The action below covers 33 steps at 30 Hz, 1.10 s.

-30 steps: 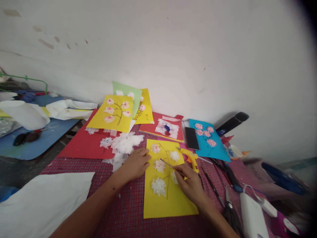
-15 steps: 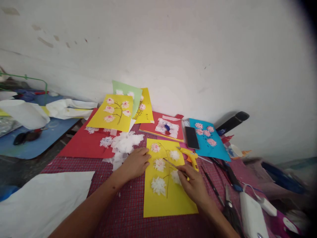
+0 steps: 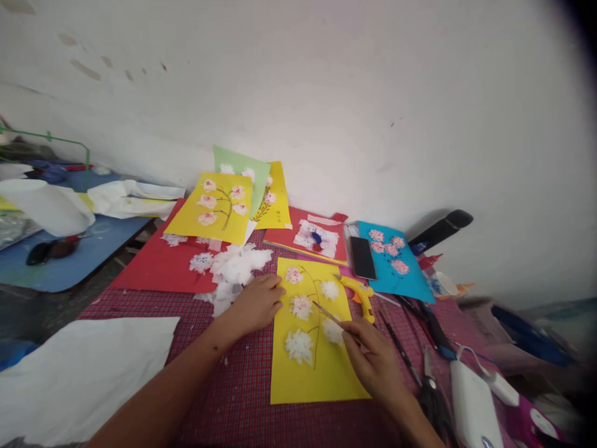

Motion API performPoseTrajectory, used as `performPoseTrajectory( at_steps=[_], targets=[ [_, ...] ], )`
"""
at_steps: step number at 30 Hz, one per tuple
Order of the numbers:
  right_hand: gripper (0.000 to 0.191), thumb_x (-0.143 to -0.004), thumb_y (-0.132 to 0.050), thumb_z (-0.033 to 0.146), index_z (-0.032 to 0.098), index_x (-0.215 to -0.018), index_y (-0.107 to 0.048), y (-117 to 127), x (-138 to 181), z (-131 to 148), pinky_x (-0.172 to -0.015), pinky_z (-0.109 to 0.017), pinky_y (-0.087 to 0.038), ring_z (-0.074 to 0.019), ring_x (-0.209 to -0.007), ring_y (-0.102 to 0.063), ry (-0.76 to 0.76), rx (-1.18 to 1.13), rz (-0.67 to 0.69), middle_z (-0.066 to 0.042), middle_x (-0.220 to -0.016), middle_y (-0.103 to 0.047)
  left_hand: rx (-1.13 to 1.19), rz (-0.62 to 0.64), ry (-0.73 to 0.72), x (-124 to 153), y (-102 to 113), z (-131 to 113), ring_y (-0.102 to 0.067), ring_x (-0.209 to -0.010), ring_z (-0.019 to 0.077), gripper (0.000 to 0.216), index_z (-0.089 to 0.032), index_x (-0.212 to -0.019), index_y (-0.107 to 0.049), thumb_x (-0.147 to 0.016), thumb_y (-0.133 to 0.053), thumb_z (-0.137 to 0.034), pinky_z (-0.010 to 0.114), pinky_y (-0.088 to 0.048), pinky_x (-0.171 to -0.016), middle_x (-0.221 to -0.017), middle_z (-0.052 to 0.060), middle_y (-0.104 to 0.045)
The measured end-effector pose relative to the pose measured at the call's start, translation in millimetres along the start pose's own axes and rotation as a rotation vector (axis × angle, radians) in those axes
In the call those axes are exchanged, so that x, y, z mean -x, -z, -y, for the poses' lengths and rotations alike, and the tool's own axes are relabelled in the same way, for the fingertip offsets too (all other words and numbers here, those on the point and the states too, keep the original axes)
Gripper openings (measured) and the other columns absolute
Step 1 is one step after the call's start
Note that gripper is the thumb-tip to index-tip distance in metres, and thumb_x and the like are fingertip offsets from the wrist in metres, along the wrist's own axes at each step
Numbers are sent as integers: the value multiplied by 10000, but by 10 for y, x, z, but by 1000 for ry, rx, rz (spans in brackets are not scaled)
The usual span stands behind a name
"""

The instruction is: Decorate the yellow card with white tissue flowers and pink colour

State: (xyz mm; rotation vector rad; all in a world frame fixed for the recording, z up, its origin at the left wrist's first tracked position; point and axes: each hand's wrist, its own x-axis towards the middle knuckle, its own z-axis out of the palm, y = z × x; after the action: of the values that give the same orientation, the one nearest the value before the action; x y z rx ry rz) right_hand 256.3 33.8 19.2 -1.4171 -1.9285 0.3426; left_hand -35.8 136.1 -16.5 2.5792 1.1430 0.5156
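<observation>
A yellow sheet [image 3: 321, 386] lies on the checked cloth, bearing a drawn brown branch and several ruffled white paper flowers. The upper-left flower [image 3: 293, 275] and the middle-left flower [image 3: 301, 307] have pink-red dabs; the lower-left flower [image 3: 299, 346] looks plain white. My right hand [image 3: 373, 358] is closed around a thin paintbrush [image 3: 328, 314], whose tip is over the sheet, just right of the middle-left flower. My left hand [image 3: 261, 302] rests flat at the sheet's left edge, fingers stretched out and fingertips touching it. White tissue petals [image 3: 237, 264] lie beyond that hand.
Right of the sheet are a yellow glue gun [image 3: 358, 289], a phone [image 3: 362, 258], a blue flower card [image 3: 413, 286], scissors [image 3: 433, 389] and a white box with a cord [image 3: 473, 398]. Flower cards [image 3: 186, 227] lean at the back left. White paper [image 3: 93, 367] lies at the near left.
The paintbrush tip has lifted off the middle-left flower and moved slightly right, along with my right hand. My left hand has stayed at the sheet's edge.
</observation>
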Motion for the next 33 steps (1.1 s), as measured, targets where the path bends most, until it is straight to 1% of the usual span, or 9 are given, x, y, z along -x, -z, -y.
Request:
performPoseTrajectory(
  at_steps=[4, 9, 16, 21, 25, 29, 33],
  targets=[
    [166, -970, -550, 257, 242, -989, -715, -15, 32, -25, -707, -319, -567, -218, -804, -703, -8, 19, 9, -61, -886, -720, -6, 2, 4, 0, -5, -1, -559, -1185, 266, 154, -207, -1042, -652, -935, -542, -206, 457, -440, -1067, -1229, 92, -617],
    [154, -971, -548, 228, 245, -1006, -697, -65, 40, -59, -707, -331, -565, -220, -808, -703, 25, 28, 14, -60, -899, -731, -11, 12, 2, -6, 17, -18, -560, -1177, 270, 160, -195, -1034, -652, -943, -521, -199, 457, -440, -1059, -1220, 100, -615],
    [139, -971, -558, 231, 256, -1018, -687, -27, 61, -39, -707, -336, -556, -229, -820, -698, 3, 23, -2, -59, -894, -718, -8, 8, 8, -2, 33, -37, -560, -1182, 279, 171, -193, -1042, -660, -940, -523, -191, 470, -435, -1066, -1207, 107, -621],
    [138, -970, -562, 213, 264, -1034, -673, -42, 83, -28, -723, -344, -563, -230, -838, -703, 31, 11, 10, -57, -932, -724, -28, 20, 13, 2, 43, -43, -558, -1184, 265, 158, -200, -1045, -656, -954, -526, -200, 453, -438, -1063, -1215, 95, -617],
    [157, -969, -559, 190, 274, -1057, -660, -62, 13, 72, -717, -339, -558, -225, -831, -701, 62, -5, 17, -48, -929, -714, -32, 24, 19, -1, 58, -50, -557, -1189, 272, 143, -201, -1036, -656, -955, -538, -206, 460, -436, -1060, -1226, 94, -613],
    [203, -965, -541, 135, 256, -1096, -637, -165, -113, 248, -681, -319, -532, -202, -776, -669, 158, -17, 77, -45, -884, -678, -28, 23, 20, -5, 66, -59, -556, -1185, 276, 146, -192, -1032, -660, -965, -531, -211, 458, -434, -1054, -1213, 103, -612],
    [226, -953, -518, 116, 228, -1115, -628, -310, -160, 381, -670, -322, -516, -207, -761, -641, 221, 79, 139, -64, -869, -651, -9, 15, 23, -6, 78, -73, -560, -1174, 274, 145, -187, -1021, -662, -956, -532, -198, 450, -433, -1046, -1201, 103, -612]
  ],
)
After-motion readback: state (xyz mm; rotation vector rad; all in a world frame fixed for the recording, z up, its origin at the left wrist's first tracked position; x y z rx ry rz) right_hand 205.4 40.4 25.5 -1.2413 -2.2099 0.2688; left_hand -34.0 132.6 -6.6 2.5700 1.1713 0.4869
